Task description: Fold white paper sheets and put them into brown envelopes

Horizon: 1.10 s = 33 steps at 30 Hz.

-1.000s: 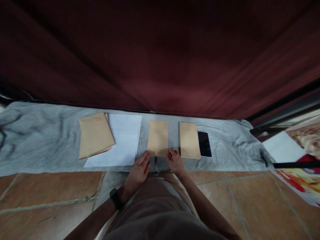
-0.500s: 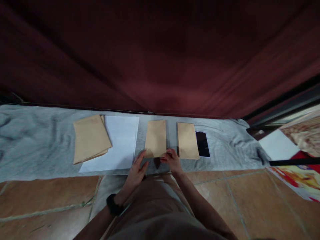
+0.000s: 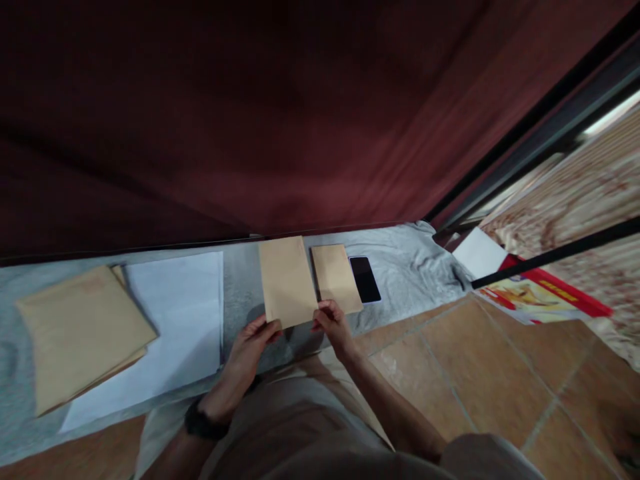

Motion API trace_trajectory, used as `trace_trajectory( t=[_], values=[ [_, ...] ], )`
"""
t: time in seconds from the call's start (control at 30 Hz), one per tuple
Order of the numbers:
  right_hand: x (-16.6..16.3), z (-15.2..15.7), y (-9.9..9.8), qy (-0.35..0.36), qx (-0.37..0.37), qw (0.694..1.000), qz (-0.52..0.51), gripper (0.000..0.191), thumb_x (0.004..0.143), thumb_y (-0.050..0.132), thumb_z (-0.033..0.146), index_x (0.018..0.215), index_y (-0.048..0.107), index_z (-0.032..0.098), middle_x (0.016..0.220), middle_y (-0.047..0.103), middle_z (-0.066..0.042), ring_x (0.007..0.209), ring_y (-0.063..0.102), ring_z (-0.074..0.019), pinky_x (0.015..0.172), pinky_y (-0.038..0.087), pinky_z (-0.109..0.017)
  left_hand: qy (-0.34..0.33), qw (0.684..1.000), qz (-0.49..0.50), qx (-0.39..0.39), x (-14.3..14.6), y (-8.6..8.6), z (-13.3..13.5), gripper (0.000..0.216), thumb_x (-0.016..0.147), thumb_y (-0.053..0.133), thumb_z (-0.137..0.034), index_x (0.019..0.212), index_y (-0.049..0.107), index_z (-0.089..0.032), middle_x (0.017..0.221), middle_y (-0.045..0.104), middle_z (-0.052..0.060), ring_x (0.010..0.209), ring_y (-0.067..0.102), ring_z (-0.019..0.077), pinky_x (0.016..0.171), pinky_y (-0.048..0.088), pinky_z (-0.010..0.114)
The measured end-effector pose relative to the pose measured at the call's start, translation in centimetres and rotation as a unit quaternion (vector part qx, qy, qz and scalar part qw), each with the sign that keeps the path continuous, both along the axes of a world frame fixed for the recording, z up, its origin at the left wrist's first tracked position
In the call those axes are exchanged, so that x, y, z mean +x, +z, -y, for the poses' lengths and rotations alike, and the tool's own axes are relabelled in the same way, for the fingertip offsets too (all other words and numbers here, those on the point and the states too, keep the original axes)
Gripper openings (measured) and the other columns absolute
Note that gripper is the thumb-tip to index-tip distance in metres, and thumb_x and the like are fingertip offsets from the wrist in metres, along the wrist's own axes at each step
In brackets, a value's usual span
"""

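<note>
Head | held envelope (image 3: 288, 280) | near corners in left hand (image 3: 249, 348), right hand (image 3: 336, 328)

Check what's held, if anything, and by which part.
Brown paper envelope, by its near edge: left hand at the left corner, right hand at the right.

Grey cloth (image 3: 405, 260) carries the left envelope pile (image 3: 87, 333), white paper (image 3: 185, 307), the right envelope stack (image 3: 336, 275) and a phone (image 3: 365, 279).
</note>
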State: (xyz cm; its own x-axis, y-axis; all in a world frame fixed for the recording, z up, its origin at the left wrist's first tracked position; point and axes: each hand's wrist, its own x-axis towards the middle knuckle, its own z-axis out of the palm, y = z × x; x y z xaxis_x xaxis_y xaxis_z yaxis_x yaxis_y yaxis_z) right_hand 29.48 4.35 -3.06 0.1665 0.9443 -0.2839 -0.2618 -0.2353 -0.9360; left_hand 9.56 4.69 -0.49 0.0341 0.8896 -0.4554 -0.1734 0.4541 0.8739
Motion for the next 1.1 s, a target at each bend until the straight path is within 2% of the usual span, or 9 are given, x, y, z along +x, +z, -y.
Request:
trace_trajectory(
  t=[0.1, 0.2, 0.3, 0.4, 0.57, 0.73, 0.97, 1.1],
  values=[
    [2.9, 0.0, 0.8, -0.049, 0.015, 0.999, 0.016, 0.043, 0.069, 0.081, 0.055, 0.088, 0.061, 0.023, 0.063, 0.06, 0.007, 0.053, 0.057, -0.011, 0.052, 0.056, -0.025, -0.059, 0.998, 0.0, 0.026, 2.8, 0.9, -1.5, 0.041, 0.069, 0.082, -0.044, 0.098, 0.079, -0.016, 0.088, 0.077, 0.004, 0.07, 0.061, 0.0145, 0.066, 0.05, 0.026],
    [5.9, -0.1, 1.0, -0.107, 0.004, 0.993, 0.041, 0.048, 0.064, 0.083, 0.058, 0.088, 0.064, 0.022, 0.063, 0.061, 0.006, 0.053, 0.056, -0.0112, 0.049, 0.053, -0.024, -0.105, 0.993, -0.012, 0.055, 5.9, 1.3, -2.7, 0.036, 0.068, 0.079, -0.042, 0.091, 0.076, -0.014, 0.075, 0.07, 0.001, 0.066, 0.056, 0.013, 0.062, 0.043, 0.024],
    [8.3, 0.0, 0.9, -0.153, -0.018, 0.986, 0.062, 0.05, 0.06, 0.083, 0.06, 0.087, 0.066, 0.021, 0.065, 0.062, 0.004, 0.055, 0.057, -0.0126, 0.05, 0.054, -0.026, -0.133, 0.989, -0.013, 0.063, 8.6, 1.0, -3.6, 0.035, 0.066, 0.078, -0.04, 0.089, 0.073, -0.014, 0.073, 0.068, 0.0, 0.063, 0.055, 0.0122, 0.059, 0.04, 0.024],
    [9.8, 0.4, 0.5, -0.17, -0.029, 0.982, 0.073, 0.05, 0.059, 0.083, 0.06, 0.085, 0.068, 0.021, 0.07, 0.066, 0.002, 0.058, 0.06, -0.0139, 0.05, 0.055, -0.026, -0.142, 0.988, -0.008, 0.057, 10.4, 0.1, -3.9, 0.036, 0.064, 0.077, -0.038, 0.09, 0.07, -0.015, 0.073, 0.068, 0.001, 0.061, 0.055, 0.0119, 0.058, 0.039, 0.024],
    [10.7, 0.9, -0.8, -0.173, -0.041, 0.98, 0.084, 0.052, 0.059, 0.082, 0.062, 0.087, 0.068, 0.02, 0.068, 0.066, 0.002, 0.054, 0.059, -0.0133, 0.046, 0.054, -0.026, -0.127, 0.989, -0.056, 0.059, 11.3, -1.8, -4.0, 0.03, 0.064, 0.075, -0.034, 0.087, 0.066, -0.017, 0.064, 0.063, -0.003, 0.057, 0.056, 0.0123, 0.057, 0.04, 0.024],
    [10.5, 1.6, -2.0, -0.159, -0.039, 0.981, 0.1, 0.052, 0.065, 0.081, 0.06, 0.095, 0.068, 0.02, 0.065, 0.064, 0.003, 0.049, 0.054, -0.0113, 0.042, 0.049, -0.023, -0.1, 0.986, -0.119, 0.068, 11.5, -2.9, -3.7, 0.024, 0.067, 0.073, -0.034, 0.083, 0.062, -0.019, 0.066, 0.065, -0.002, 0.061, 0.06, 0.0145, 0.059, 0.044, 0.025],
    [10.2, 3.0, -2.8, -0.153, -0.036, 0.977, 0.142, 0.052, 0.076, 0.073, 0.06, 0.107, 0.063, 0.02, 0.074, 0.067, 0.002, 0.051, 0.056, -0.0116, 0.042, 0.049, -0.023, -0.125, 0.972, -0.188, 0.069, 11.9, -3.4, -3.5, 0.017, 0.073, 0.069, -0.032, 0.082, 0.061, -0.021, 0.068, 0.065, -0.003, 0.063, 0.063, 0.0154, 0.06, 0.045, 0.025],
    [10.2, 3.1, -2.8, -0.149, -0.037, 0.974, 0.165, 0.05, 0.08, 0.07, 0.061, 0.107, 0.063, 0.02, 0.08, 0.07, -0.001, 0.053, 0.058, -0.0126, 0.042, 0.05, -0.023, -0.141, 0.96, -0.226, 0.08, 12.1, -3.2, -3.4, 0.015, 0.076, 0.069, -0.03, 0.084, 0.06, -0.021, 0.068, 0.065, -0.003, 0.063, 0.063, 0.0155, 0.06, 0.043, 0.025]
  ],
)
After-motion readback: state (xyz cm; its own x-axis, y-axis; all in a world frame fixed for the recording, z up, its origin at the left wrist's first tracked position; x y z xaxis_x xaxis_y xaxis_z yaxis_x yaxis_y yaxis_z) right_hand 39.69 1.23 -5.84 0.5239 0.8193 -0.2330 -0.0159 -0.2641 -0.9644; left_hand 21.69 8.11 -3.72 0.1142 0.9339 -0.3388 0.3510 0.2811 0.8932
